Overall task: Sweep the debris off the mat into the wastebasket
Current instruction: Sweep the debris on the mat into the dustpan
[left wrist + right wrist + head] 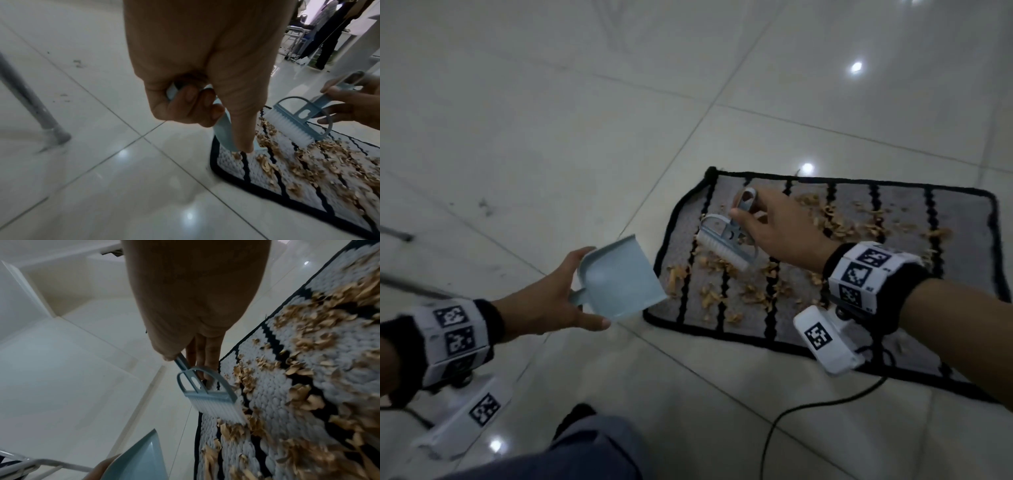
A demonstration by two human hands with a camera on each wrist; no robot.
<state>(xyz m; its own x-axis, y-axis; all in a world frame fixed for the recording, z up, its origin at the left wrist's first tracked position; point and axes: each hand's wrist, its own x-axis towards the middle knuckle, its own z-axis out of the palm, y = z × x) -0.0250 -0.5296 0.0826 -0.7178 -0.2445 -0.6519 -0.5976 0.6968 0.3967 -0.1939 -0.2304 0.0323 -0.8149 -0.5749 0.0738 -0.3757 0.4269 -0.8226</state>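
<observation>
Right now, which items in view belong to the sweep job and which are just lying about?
Job: dustpan held in left hand; brush held in right hand; mat; tan debris scattered on it.

Lying about: black cable on the floor tiles; grey metal leg. No wastebasket in view.

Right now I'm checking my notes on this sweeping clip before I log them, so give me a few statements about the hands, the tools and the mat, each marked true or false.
1. The left hand holds the light blue dustpan by its handle. True.
2. The right hand holds a sponge. False: it grips a small hand brush with white bristles.
3. The dustpan already holds debris. False: its tray shows bare.
4. Tan debris lies scattered over the grey mat with black stripes. True.
5. The brush bristles are over the mat. True.
6. The dustpan lies in the middle of the mat. False: it is held at the mat's edge, mostly over the tile floor.
</observation>
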